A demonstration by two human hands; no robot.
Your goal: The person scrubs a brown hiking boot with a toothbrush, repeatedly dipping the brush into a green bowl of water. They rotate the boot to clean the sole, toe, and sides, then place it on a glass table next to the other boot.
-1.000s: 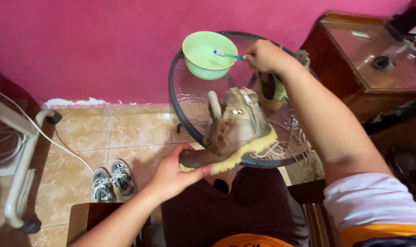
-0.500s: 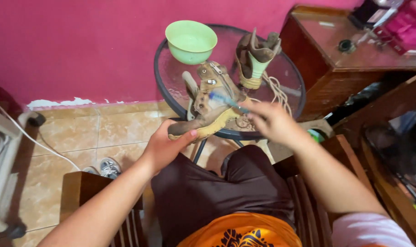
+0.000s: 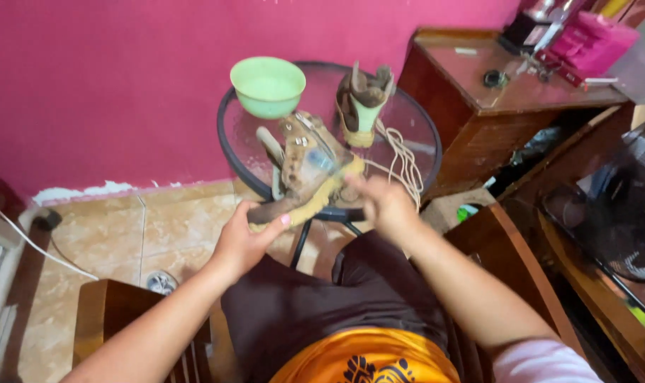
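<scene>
Fingers of my left hand point(image 3: 243, 241) curl around the heel of a tan boot point(image 3: 303, 174), which lies tilted on the round glass table point(image 3: 227, 152). My right hand point(image 3: 385, 204) is blurred; I cannot tell how far it is open, though earlier it was against the boot's side. Behind stand a green bowl point(image 3: 268, 85) and a second boot point(image 3: 363, 105). Farthest right, pink boxes point(image 3: 588, 46) sit on the wooden cabinet point(image 3: 471, 92).
</scene>
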